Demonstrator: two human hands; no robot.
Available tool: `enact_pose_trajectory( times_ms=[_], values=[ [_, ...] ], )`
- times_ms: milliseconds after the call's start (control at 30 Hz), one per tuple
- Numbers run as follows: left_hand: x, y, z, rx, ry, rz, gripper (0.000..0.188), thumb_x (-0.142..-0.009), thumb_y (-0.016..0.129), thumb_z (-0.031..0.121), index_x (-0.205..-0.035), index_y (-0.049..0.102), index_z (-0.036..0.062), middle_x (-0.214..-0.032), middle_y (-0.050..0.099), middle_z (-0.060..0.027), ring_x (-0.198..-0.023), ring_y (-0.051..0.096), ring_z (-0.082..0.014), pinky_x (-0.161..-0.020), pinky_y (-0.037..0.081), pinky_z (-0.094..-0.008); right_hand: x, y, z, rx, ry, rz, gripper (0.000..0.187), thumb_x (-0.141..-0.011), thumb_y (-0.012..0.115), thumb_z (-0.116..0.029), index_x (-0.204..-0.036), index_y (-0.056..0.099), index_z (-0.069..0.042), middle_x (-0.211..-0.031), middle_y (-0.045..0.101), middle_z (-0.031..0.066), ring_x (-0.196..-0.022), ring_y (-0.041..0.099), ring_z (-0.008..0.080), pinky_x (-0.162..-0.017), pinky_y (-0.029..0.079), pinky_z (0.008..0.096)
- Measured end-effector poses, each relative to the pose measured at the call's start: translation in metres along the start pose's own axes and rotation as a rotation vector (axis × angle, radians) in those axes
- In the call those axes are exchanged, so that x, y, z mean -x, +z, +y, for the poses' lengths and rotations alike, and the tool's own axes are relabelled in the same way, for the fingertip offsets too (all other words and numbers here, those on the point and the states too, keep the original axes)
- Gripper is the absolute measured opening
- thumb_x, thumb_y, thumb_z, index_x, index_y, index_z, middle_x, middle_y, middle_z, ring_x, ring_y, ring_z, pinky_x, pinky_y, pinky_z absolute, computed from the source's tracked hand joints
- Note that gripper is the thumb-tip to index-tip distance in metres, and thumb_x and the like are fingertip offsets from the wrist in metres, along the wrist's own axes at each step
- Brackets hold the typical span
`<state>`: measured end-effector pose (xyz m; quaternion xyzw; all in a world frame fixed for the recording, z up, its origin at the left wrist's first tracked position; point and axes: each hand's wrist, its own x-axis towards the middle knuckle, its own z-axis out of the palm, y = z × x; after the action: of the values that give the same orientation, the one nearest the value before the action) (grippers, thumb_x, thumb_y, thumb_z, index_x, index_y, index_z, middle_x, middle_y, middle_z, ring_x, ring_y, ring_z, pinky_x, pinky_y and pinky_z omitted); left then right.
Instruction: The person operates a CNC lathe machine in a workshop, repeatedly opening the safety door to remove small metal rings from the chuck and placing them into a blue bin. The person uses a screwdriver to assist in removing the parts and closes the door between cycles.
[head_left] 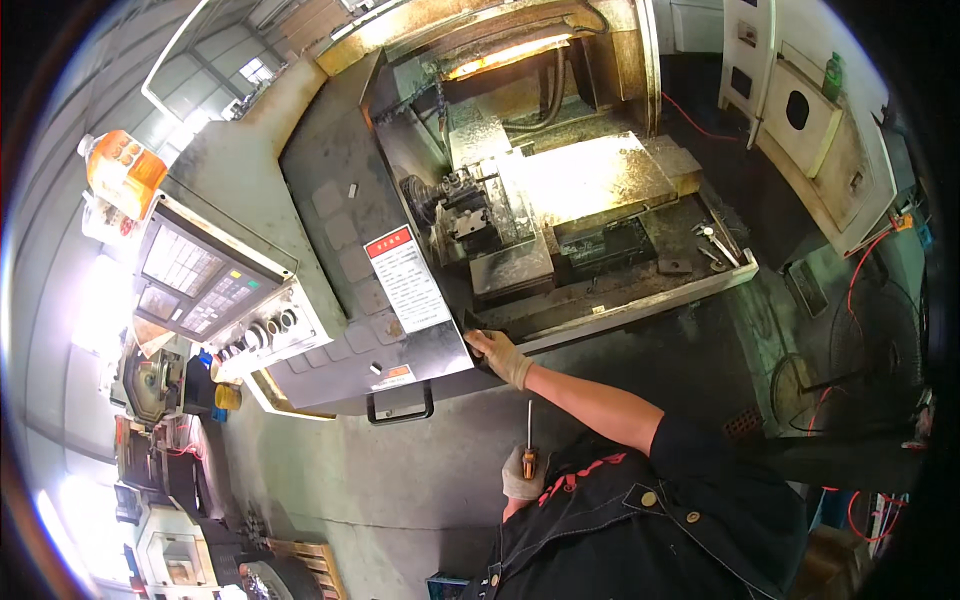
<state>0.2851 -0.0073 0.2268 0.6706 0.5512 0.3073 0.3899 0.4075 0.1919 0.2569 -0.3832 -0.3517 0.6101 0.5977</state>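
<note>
Close to my body, my left hand [521, 474], in a pale work glove, is closed around the handle of a screwdriver [529, 450]. The handle is orange and dark, and the metal shaft points away from me. My right hand [500, 357], also gloved, reaches across to the front edge of a grey sliding machine door [340, 230]. Its fingers are bent round that edge, partly hidden from view. A white notice with a red heading [410, 280] is stuck on the door. Beyond it the lathe's lit interior shows a tool turret [465, 215].
A control panel [205, 280] with keys and knobs stands left of the door, an orange-labelled bottle [125, 172] above it. A caliper [713, 240] lies on the right of the machine bed. A black door handle [400, 403] juts out. Another pale machine [810, 130] stands at right.
</note>
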Motion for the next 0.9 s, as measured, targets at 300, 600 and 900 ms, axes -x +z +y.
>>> enact_pose_trajectory(
  times_ms=[300,600,900],
  values=[
    [-0.005,-0.006,-0.019,0.038,0.002,-0.014,0.021,-0.072,0.066,0.011,-0.09,0.056,0.0052,-0.071,0.059,-0.0075,-0.066,0.057,-0.0161,-0.061,0.046,-0.0291,0.013,0.011,-0.015,0.125,0.003,0.051,0.035,-0.084,0.054,-0.04,-0.069,0.049,-0.009,-0.065,0.04,-0.0037,-0.062,0.033,0.0075,-0.058,0.03,0.0238],
    [-0.011,-0.029,-0.027,-0.014,0.095,-0.04,0.02,-0.071,0.063,0.012,-0.089,0.057,0.0064,-0.072,0.059,-0.0109,-0.066,0.058,-0.0241,-0.06,0.046,-0.0324,0.004,0.013,0.004,0.041,-0.056,0.071,0.035,-0.084,0.054,-0.042,-0.07,0.051,-0.009,-0.064,0.039,-0.0043,-0.061,0.033,0.0075,-0.058,0.029,0.0235],
    [0.004,-0.062,-0.049,0.026,0.044,-0.02,0.018,-0.071,0.062,0.009,-0.087,0.057,0.0057,-0.071,0.059,-0.0088,-0.064,0.058,-0.0186,-0.06,0.046,-0.0309,0.002,0.025,0.022,0.012,-0.152,0.298,0.038,-0.083,0.056,-0.04,-0.072,0.055,-0.004,-0.064,0.042,-0.0044,-0.06,0.035,0.0067,-0.055,0.03,0.0245]
  ],
)
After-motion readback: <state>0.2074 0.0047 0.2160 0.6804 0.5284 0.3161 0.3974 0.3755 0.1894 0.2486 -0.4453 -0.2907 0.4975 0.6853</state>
